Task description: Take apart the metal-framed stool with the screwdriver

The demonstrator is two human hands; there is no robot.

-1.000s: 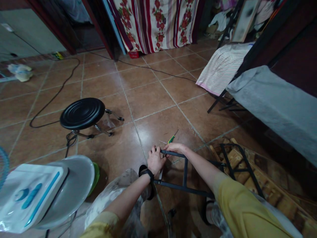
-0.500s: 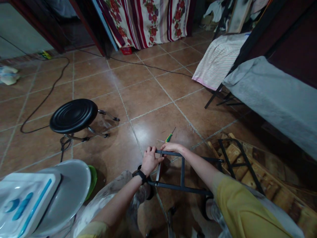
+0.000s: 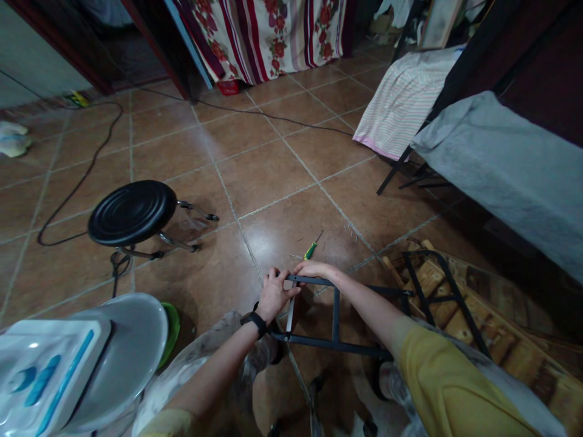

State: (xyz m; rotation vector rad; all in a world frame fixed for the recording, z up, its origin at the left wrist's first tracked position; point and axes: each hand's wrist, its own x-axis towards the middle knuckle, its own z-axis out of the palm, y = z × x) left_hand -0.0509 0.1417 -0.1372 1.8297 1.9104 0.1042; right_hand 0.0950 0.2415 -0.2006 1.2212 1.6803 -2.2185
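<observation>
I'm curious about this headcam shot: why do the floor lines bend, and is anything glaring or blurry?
Head view: wide lens bows the brown tiled floor grout lines; soft glare sits on tiles beyond the green-handled screwdriver; corners go dark; left hand and right hand on the black metal frame stay fairly sharp; the white plastic appliance looks stretched.

The room is dim, lit softly from overhead. A pale sheen glares off the tiled floor [image 3: 291,224], and the black stool [image 3: 132,212] casts a faint shadow. Edges bow outward, corners darken; the centre stays fairly sharp.
</observation>
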